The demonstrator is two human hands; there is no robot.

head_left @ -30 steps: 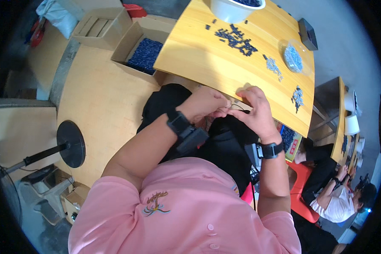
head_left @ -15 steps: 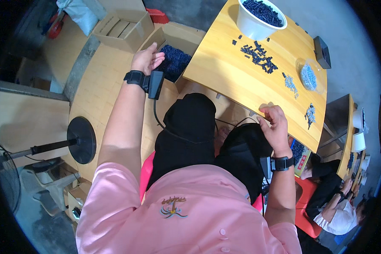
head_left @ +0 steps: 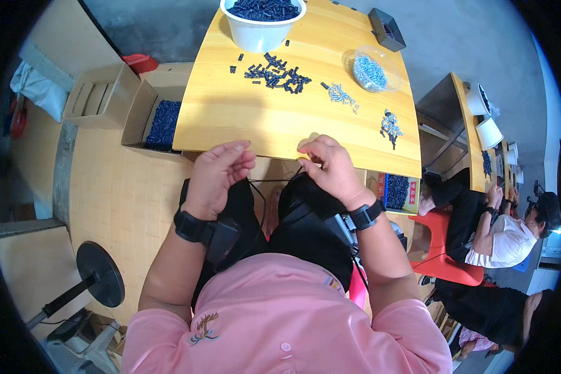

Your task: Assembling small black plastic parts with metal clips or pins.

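Note:
Both hands are over my lap at the near edge of the wooden table (head_left: 230, 124). My left hand (head_left: 215, 177) is loosely closed, its fingers curled and thumb drawn in; anything between the tips is too small to make out. Facing it, my right hand (head_left: 333, 165) has its thumb and forefinger curled toward each other, and whatever they hold cannot be made out. A gap separates the hands. Beyond them on the table lie a scatter of short black cylindrical parts (head_left: 277, 78), small silvery metal pieces (head_left: 341, 95) and a cluster of mixed black and silvery pieces (head_left: 390, 128).
A white tub (head_left: 258, 34) of black parts, a clear bowl (head_left: 371, 71) of metal pieces and a black tray (head_left: 386, 30) stand on the table. An open carton (head_left: 137, 121) of dark parts sits left. Right, a box (head_left: 397, 192) of black parts and a seated co-worker (head_left: 505, 237).
My left hand has come back from above the carton to the table's near edge, its fingers now curled. My right hand has moved left toward it. The view has turned rightward.

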